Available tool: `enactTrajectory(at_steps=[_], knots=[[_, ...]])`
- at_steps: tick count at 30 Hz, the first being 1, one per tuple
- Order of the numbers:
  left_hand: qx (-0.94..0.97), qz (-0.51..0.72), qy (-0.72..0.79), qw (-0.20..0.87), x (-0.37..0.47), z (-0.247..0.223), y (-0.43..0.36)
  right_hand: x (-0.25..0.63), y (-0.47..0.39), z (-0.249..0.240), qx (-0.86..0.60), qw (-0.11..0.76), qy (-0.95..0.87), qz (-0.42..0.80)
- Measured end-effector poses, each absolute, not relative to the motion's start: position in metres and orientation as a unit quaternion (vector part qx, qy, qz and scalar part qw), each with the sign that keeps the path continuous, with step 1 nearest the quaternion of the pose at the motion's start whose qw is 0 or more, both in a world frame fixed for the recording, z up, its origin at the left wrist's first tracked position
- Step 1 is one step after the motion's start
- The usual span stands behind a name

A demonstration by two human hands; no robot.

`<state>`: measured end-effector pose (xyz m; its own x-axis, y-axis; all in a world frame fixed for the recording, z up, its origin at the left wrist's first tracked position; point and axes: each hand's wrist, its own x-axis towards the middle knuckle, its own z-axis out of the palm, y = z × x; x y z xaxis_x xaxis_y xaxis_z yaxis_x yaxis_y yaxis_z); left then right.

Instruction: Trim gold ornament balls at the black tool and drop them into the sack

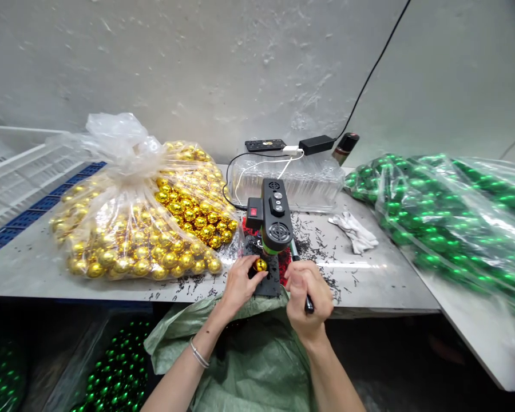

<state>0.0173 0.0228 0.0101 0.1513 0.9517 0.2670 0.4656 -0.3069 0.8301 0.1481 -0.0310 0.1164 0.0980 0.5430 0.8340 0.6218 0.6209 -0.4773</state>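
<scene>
Gold and shiny, a small ball [261, 265] is held between the thumb and fingertips of the left hand [239, 286], below the head of a black machine [277, 214] near the middle of the table [381, 283]. The black-handled lever [309, 305] at the machine's right is gripped by the right hand [309, 294], its fingers clamped around it. Whether the ball is touched by the machine cannot be told clearly, the contact being partly hidden. To the left, gold balls are held in a clear bag [124, 243]; to the far right, green ones are seen in another bag [446, 220]. A white glove [356, 233] is laid between the machine and the green balls.
</scene>
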Motion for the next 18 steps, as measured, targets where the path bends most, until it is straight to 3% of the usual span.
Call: enactTrajectory(at_steps=[6, 13, 18], knots=[[0.729, 0.422, 0.490, 0.226, 0.023, -0.001, 0.023, 0.150, -0.032, 0.112, -0.421, 0.596, -0.683, -0.029], [0.724, 0.431, 0.493, 0.218, 0.024, -0.008, 0.024, 0.155, -0.027, 0.069, -0.394, 0.575, -0.713, -0.078], [0.723, 0.435, 0.491, 0.219, 0.024, -0.009, 0.024, 0.152, -0.019, 0.044, -0.381, 0.614, -0.681, -0.116]])
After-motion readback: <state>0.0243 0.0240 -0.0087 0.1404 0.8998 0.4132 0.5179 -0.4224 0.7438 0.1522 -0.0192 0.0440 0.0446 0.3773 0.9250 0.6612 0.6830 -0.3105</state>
